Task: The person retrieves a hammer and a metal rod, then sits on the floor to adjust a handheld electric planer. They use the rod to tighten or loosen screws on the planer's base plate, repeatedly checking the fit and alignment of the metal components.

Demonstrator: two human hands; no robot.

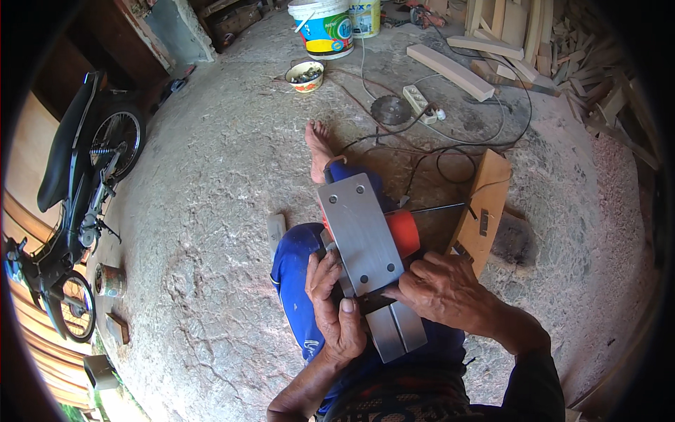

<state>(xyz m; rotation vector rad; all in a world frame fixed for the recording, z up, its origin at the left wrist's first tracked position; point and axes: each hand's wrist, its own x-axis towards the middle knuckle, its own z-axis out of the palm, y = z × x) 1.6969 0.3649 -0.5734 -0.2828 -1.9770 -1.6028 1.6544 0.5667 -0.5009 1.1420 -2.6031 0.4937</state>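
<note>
An electric hand planer [362, 232] lies upside down across my lap, its grey metal sole facing up and its orange-red body showing at the side. My left hand [334, 306] is closed on the planer's left edge, the thumb next to the gap between its long and short sole plates. At that gap, from the other side, my right hand [446, 288] has its fingers curled and pressed together. Whatever it pinches is hidden. A slotted wooden block [481, 211] with metal pieces stands right of the planer, and a thin metal rod [436, 207] spans between them.
A power strip [416, 100], tangled cables and a round saw blade [391, 110] lie ahead on the rough floor. Beyond are paint buckets [321, 29] and a small bowl [306, 76]. Timber [450, 72] and wood scraps sit far right; a motorcycle [77, 183] stands left.
</note>
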